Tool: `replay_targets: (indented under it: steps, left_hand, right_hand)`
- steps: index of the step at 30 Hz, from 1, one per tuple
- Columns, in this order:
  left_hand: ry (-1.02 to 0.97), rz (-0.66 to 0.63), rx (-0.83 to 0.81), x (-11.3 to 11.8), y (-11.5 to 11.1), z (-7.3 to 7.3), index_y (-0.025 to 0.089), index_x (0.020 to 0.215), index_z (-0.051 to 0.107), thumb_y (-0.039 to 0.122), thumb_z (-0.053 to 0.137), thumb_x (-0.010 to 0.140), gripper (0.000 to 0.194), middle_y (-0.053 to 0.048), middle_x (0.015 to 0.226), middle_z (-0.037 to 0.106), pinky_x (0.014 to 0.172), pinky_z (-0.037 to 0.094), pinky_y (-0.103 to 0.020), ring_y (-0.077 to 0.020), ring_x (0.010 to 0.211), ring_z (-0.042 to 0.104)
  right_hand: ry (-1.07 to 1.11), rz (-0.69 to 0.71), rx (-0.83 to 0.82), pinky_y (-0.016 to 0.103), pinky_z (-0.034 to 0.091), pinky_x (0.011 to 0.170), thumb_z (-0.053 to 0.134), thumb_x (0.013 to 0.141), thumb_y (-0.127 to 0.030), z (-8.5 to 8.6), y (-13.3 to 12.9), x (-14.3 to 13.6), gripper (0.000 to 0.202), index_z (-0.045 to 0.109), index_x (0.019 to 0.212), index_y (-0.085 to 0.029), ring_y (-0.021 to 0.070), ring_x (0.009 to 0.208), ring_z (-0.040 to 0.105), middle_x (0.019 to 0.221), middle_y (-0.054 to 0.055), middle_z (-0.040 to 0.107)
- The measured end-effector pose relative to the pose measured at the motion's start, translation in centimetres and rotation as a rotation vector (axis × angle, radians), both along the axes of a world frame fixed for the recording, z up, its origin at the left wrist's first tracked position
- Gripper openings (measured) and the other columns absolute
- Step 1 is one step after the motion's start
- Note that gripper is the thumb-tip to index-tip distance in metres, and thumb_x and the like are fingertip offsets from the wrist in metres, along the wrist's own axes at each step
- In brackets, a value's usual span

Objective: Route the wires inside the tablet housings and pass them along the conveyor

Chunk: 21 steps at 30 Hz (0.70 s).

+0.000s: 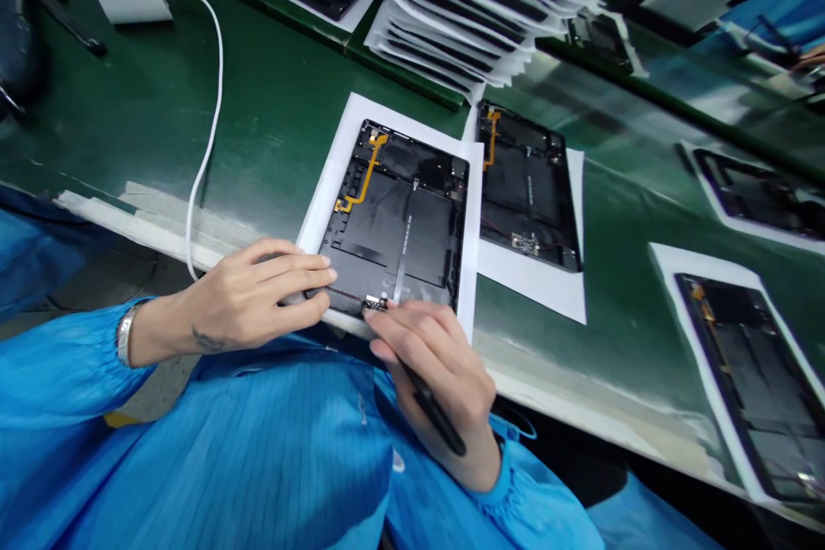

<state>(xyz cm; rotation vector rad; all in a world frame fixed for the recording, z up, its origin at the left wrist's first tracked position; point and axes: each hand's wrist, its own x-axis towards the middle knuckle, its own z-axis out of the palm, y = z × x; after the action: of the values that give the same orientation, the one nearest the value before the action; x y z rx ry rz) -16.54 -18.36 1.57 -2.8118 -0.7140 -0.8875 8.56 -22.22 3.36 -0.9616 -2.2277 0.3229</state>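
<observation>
Right hand (442,365) has fingers wrapped on a dark pen-like tool (438,421), tips at a small circuit board (375,303) on the open tablet (390,215)'s near edge; left hand (248,296) fingers extended at tablet's near-left corner, can't tell if pinching the thin wire (346,295). Tablet's on a white sheet (336,137) on the worktop (277,103), second tablet (516,198) just right of it.

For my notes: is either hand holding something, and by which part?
The right hand holds a black pen-like tool by its front part, tip hidden. Whether the left hand holds anything cannot be told.
</observation>
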Motion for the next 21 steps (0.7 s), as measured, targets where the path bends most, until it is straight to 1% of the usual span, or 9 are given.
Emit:
replay_targets:
  steps: [4,7,9,11,12,14,17,19,21]
  left_hand:
    - [0.012,-0.003,-0.007,-0.2,0.0,0.0,0.017,0.103,0.068,0.011,0.052,0.100,0.017,-0.008,0.121,0.075,0.102,0.051,-0.037,-0.0208,0.120,0.069]
    - [0.006,-0.006,-0.018,-0.3,0.0,0.1,0.016,0.103,0.068,0.010,0.054,0.100,0.015,-0.009,0.122,0.075,0.104,0.050,-0.037,-0.0206,0.120,0.068]
    - [-0.002,-0.013,-0.038,-0.4,0.1,0.2,0.016,0.106,0.067,0.010,0.054,0.100,0.016,-0.008,0.123,0.074,0.106,0.050,-0.036,-0.0198,0.121,0.068]
    - [-0.004,-0.026,-0.067,-0.6,0.1,0.3,0.017,0.109,0.066,0.011,0.053,0.101,0.017,-0.008,0.124,0.074,0.108,0.050,-0.035,-0.0196,0.123,0.067]
    - [-0.008,-0.024,-0.082,-0.7,0.2,0.4,0.017,0.109,0.066,0.011,0.053,0.100,0.017,-0.008,0.124,0.073,0.107,0.050,-0.035,-0.0203,0.123,0.066]
    - [-0.025,-0.001,-0.111,-1.1,0.2,0.5,0.017,0.107,0.065,0.013,0.056,0.099,0.013,-0.010,0.121,0.073,0.103,0.053,-0.035,-0.0224,0.120,0.067]
    - [-0.004,0.056,-0.175,-1.7,0.0,0.6,0.018,0.101,0.063,0.018,0.059,0.099,0.005,-0.010,0.114,0.071,0.097,0.055,-0.032,-0.0223,0.114,0.067]
    - [0.025,0.061,-0.240,-2.0,-0.1,0.6,0.018,0.100,0.061,0.020,0.057,0.101,0.005,-0.009,0.112,0.068,0.099,0.053,-0.031,-0.0214,0.116,0.065]
    - [0.025,0.054,-0.321,-2.1,-0.1,0.6,0.018,0.100,0.059,0.020,0.054,0.102,0.006,-0.008,0.110,0.066,0.099,0.052,-0.031,-0.0210,0.117,0.063]
  right_hand:
    - [-0.060,0.066,0.035,0.035,0.057,0.087,0.055,0.101,-0.016,0.4,0.0,-0.4,0.014,0.064,0.111,-0.015,0.0190,0.089,0.063,0.092,0.007,0.070]
    - [0.053,0.074,-0.100,0.034,0.056,0.082,0.055,0.100,-0.015,0.7,0.2,0.0,0.014,0.065,0.110,-0.017,0.0186,0.091,0.064,0.092,0.006,0.070]
    - [0.131,0.046,-0.159,0.037,0.055,0.084,0.052,0.102,-0.020,0.7,0.3,0.6,0.016,0.066,0.112,-0.019,0.0201,0.096,0.065,0.097,0.007,0.070]
    - [0.173,0.007,-0.128,0.043,0.053,0.092,0.047,0.105,-0.025,0.6,0.4,1.1,0.022,0.066,0.113,-0.020,0.0241,0.107,0.063,0.105,0.009,0.069]
    - [0.188,-0.005,-0.092,0.045,0.052,0.095,0.045,0.105,-0.023,0.5,0.4,1.4,0.023,0.066,0.114,-0.019,0.0256,0.111,0.062,0.107,0.010,0.069]
    - [0.185,0.016,-0.034,0.041,0.053,0.088,0.043,0.103,-0.014,0.2,0.3,1.6,0.027,0.063,0.120,-0.017,0.0240,0.105,0.063,0.101,0.010,0.068]
    - [0.025,0.055,-0.021,0.033,0.049,0.072,0.045,0.099,-0.005,-0.3,0.4,1.4,0.032,0.059,0.126,-0.014,0.0193,0.084,0.059,0.093,0.008,0.066]
    - [-0.116,0.039,-0.023,0.034,0.046,0.071,0.052,0.099,-0.010,-0.5,0.7,1.0,0.024,0.061,0.120,-0.015,0.0200,0.083,0.055,0.097,0.009,0.067]
    - [-0.181,0.038,-0.030,0.034,0.044,0.073,0.055,0.098,-0.012,-0.6,1.1,0.7,0.016,0.062,0.112,-0.016,0.0208,0.085,0.053,0.099,0.010,0.066]
